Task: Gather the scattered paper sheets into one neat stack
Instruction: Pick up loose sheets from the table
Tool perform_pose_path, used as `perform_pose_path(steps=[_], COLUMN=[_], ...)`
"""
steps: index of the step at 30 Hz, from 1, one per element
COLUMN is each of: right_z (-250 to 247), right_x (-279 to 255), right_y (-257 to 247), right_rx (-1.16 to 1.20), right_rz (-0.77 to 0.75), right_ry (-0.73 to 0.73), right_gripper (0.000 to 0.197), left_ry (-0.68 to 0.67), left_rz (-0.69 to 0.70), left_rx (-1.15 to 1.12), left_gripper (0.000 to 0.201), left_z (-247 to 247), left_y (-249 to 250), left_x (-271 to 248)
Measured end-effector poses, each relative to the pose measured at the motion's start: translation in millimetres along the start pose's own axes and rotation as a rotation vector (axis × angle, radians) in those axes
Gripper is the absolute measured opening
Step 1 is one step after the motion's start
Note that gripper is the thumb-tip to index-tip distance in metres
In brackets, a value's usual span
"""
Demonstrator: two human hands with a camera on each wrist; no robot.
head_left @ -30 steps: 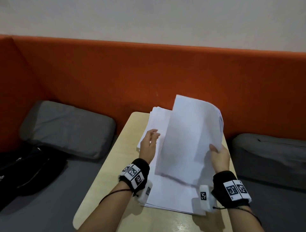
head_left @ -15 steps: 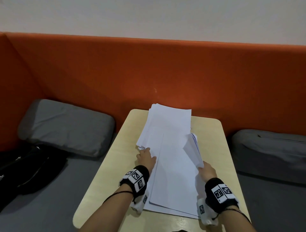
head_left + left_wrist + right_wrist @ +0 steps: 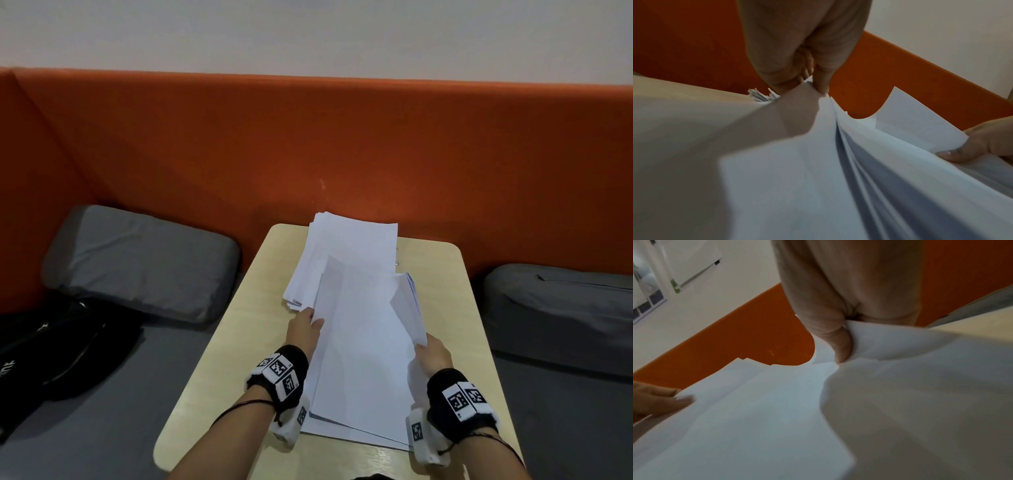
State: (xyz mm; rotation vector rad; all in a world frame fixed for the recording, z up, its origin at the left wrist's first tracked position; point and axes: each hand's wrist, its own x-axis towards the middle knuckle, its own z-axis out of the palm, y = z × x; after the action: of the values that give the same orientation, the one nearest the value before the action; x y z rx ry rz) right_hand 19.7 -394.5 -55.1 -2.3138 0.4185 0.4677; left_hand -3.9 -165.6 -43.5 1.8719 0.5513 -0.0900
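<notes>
Paper sheets (image 3: 356, 329) lie mostly gathered on the counter (image 3: 445, 274) but fanned and unsquared, left hand (image 3: 305, 330) fingers pinching their left edge, right hand (image 3: 433, 354) fingers clamped on curled right-side sheets; squaring remains.

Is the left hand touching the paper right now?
Touching. The left wrist view shows the left hand pinching the paper edge between thumb and fingers.
</notes>
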Motion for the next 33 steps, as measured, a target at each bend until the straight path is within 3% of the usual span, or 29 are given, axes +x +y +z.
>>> perform_pose_path(steps=[2, 6, 8, 11, 13, 16, 22, 26, 29, 33], right_z=[0.0, 0.1, 1.8, 2.4, -5.2, -29.8, -73.6, -89.5, -88.8, -80.6], right_x=[1.5, 2.8, 2.3, 0.4, -3.1, -13.3, -49.7, -72.5, -77.4, -75.9], right_y=[2.6, 4.8, 4.3, 1.2, -2.3, -12.6, -71.9, -92.8, -89.3, -83.0], right_rx=[0.030, 0.118, 0.180, 0.344, 0.579, 0.857, 0.863, 0.893, 0.866, 0.818], right_rz=[0.010, -0.015, -0.044, -0.059, -0.055, -0.181, -0.489, -0.655, -0.687, -0.632], right_ry=[0.005, 0.025, 0.033, 0.101, 0.159, 0.140, 0.220, 0.207, 0.169, 0.099], right_gripper=[0.030, 0.017, 0.022, 0.030, 0.037, 0.051, 0.035, 0.021, 0.022, 0.024], left_ry=[-0.001, -0.110, -0.185, -0.245, -0.278, -0.228, -0.081, 0.036, 0.085, 0.097], left_rz=[0.015, 0.023, 0.032, 0.113, 0.176, 0.308, 0.584, 0.736, 0.764, 0.786], left_rx=[-0.036, -0.113, -0.083, -0.136, -0.254, -0.298, -0.252, -0.300, -0.345, -0.362], left_gripper=[0.037, 0.018, 0.050, 0.049, 0.051, 0.044, 0.047, 0.033, 0.042, 0.033], left_z=[2.1, 5.0, 6.2, 0.7, -7.4, -21.4, -31.6, -39.5, -42.4, -38.2], left_y=[-0.4, 0.4, 0.4, 15.6, 28.6, 51.3, 105.7, 121.2, 120.5, 112.8], left_x=[-2.3, -7.5, -10.3, -21.9, -29.3, -29.8, -35.6, -39.5, -41.7, -42.9])
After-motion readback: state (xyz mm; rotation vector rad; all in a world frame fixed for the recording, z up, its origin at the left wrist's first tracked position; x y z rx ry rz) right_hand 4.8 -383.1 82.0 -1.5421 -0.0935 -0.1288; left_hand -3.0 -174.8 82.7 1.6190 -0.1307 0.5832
